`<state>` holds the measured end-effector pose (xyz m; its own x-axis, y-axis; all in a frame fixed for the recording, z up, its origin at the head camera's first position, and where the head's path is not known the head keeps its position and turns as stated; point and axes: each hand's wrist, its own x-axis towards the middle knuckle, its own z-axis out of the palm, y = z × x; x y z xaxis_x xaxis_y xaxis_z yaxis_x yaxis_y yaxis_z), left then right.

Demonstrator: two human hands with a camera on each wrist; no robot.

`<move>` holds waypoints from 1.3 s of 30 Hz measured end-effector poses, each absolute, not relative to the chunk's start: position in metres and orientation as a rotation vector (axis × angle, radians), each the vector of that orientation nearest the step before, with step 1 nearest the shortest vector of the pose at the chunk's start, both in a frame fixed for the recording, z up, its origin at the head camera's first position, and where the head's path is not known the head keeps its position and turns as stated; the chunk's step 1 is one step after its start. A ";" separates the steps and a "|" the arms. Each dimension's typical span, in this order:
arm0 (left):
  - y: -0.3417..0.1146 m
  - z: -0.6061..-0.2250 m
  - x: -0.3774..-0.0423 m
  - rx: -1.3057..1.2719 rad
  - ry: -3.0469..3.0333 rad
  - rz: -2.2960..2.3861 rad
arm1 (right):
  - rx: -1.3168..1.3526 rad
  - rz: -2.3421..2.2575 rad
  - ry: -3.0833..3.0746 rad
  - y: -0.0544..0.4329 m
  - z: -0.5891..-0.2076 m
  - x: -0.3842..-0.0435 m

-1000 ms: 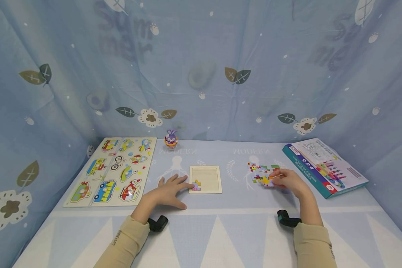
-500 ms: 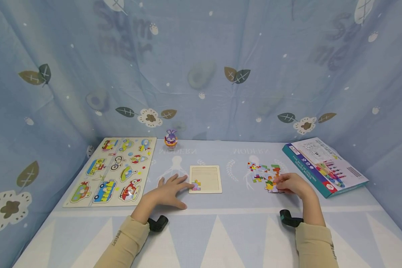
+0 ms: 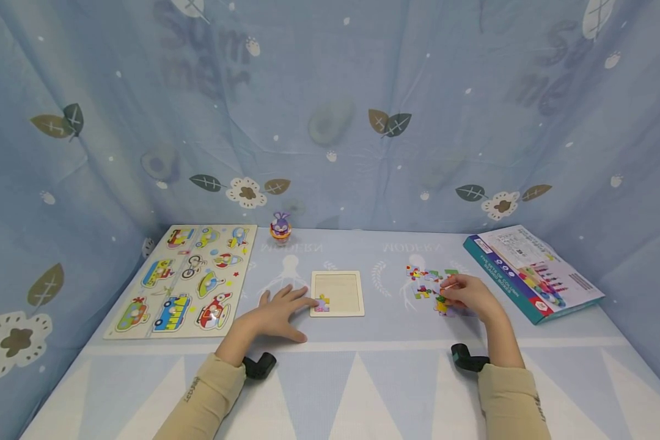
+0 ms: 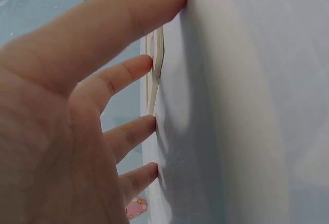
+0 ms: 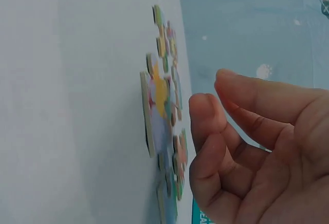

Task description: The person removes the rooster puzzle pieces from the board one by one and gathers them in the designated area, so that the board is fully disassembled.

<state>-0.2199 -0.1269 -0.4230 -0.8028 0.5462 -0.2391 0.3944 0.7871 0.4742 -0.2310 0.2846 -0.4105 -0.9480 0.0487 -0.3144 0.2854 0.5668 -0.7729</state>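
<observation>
My left hand lies spread at the table, index fingertip at the lower left corner of a square wooden puzzle tray. One purple-and-yellow jigsaw piece sits in that corner. In the left wrist view the fingers are extended, with fingertips down near the tray's edge. My right hand hovers over several loose jigsaw pieces, fingers loosely bent. Nothing shows between its thumb and index finger in the right wrist view. Below it a yellow-and-lilac piece lies among the others, some hidden from the head view.
At the left lies a wooden vehicle puzzle board. A small purple rabbit figure stands at the back, near the curtain. A teal-edged box lies right of the loose pieces.
My right hand shifted a yellow piece toward the right and near side, let it go, then moved slightly left and away over the other pieces. The left hand has stayed put.
</observation>
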 end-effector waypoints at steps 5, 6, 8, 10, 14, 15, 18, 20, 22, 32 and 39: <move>-0.127 -0.423 -0.219 0.705 2.638 0.567 | 0.239 -1.334 2.557 0.270 -0.413 -0.236; -0.127 -0.423 -0.219 0.700 2.652 0.549 | 0.223 -1.342 2.557 0.267 -0.414 -0.237; -0.127 -0.424 -0.219 0.697 2.682 0.513 | 0.183 -1.364 2.554 0.261 -0.415 -0.239; -0.128 -0.425 -0.220 0.690 2.702 0.476 | 0.145 -1.396 2.538 0.255 -0.415 -0.240; -0.129 -0.426 -0.221 0.671 2.691 0.457 | 0.082 -1.438 2.524 0.245 -0.415 -0.241; -0.129 -0.426 -0.221 0.665 2.681 0.463 | 0.071 -1.445 2.524 0.243 -0.415 -0.241; -0.130 -0.426 -0.222 0.657 2.663 0.484 | 0.017 -1.453 2.538 0.238 -0.415 -0.240; -0.130 -0.427 -0.223 0.656 2.658 0.491 | -0.029 -1.448 2.553 0.234 -0.415 -0.240; -0.130 -0.428 -0.223 0.658 2.656 0.489 | -0.066 -1.443 2.564 0.229 -0.415 -0.240; -0.131 -0.429 -0.224 0.662 2.651 0.499 | -0.164 -1.457 2.542 0.192 -0.415 -0.250; -0.130 -0.427 -0.224 0.672 2.652 0.494 | -0.236 -1.475 2.499 0.164 -0.415 -0.254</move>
<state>-0.2236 -0.1299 -0.4273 -0.8220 0.5094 -0.2546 0.3836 0.8257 0.4135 -0.2545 0.1638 -0.4149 -0.9608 -0.2527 -0.1143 -0.0220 0.4804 -0.8768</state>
